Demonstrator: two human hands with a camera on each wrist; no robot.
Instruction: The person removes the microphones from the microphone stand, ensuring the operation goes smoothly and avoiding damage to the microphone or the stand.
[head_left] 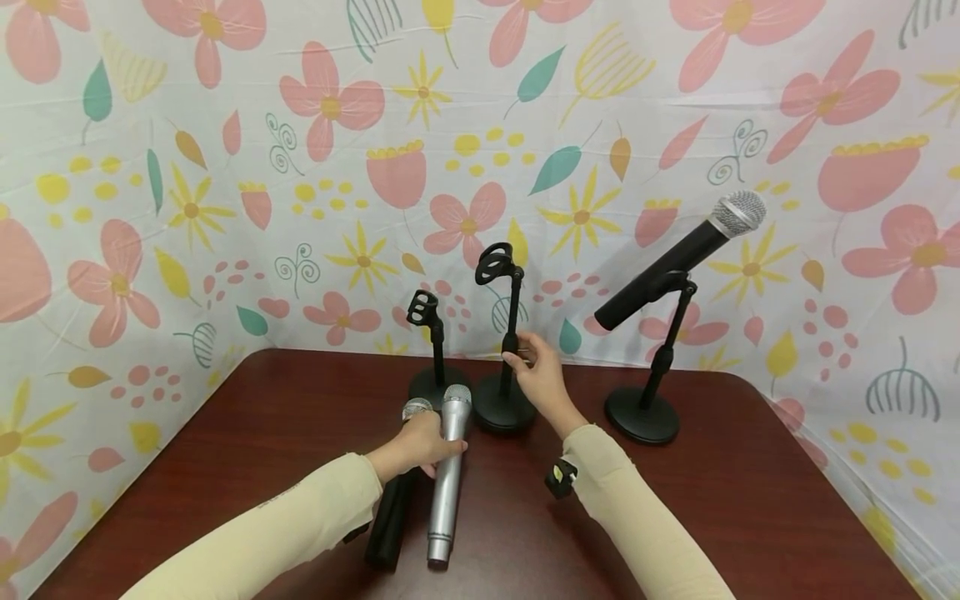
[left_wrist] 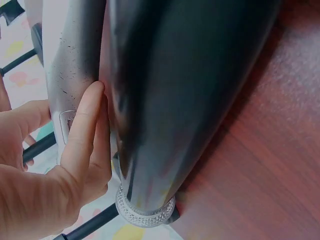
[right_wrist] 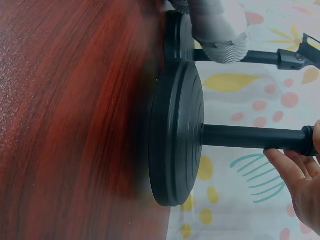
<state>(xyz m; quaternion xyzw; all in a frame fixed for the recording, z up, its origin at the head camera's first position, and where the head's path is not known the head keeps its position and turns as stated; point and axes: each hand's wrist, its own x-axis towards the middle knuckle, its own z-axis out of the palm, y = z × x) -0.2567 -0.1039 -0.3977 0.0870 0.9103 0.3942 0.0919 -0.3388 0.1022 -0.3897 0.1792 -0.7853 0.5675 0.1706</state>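
My left hand (head_left: pixel 422 442) pinches a silver microphone (head_left: pixel 447 492) between thumb and fingers, its mesh head pointing away from me. Just left of it lies a black microphone (head_left: pixel 390 521) with a silver mesh head, partly hidden under that hand. In the left wrist view the black microphone (left_wrist: pixel 180 90) fills the middle, beside the fingers on the silver one (left_wrist: pixel 75 55). My right hand (head_left: pixel 542 373) grips the collar on the pole of a black desktop microphone stand (head_left: pixel 513 312), whose clip on top holds nothing. The stand's round base (right_wrist: pixel 177 135) rests on the table.
A shorter black stand (head_left: pixel 438 346) with a bare clip stands just left of the gripped one. To the right, another stand (head_left: pixel 651 400) carries a tilted black microphone (head_left: pixel 663 275). Floral cloth (head_left: pixel 465 108) hangs behind the dark red wooden table (head_left: pixel 300 417).
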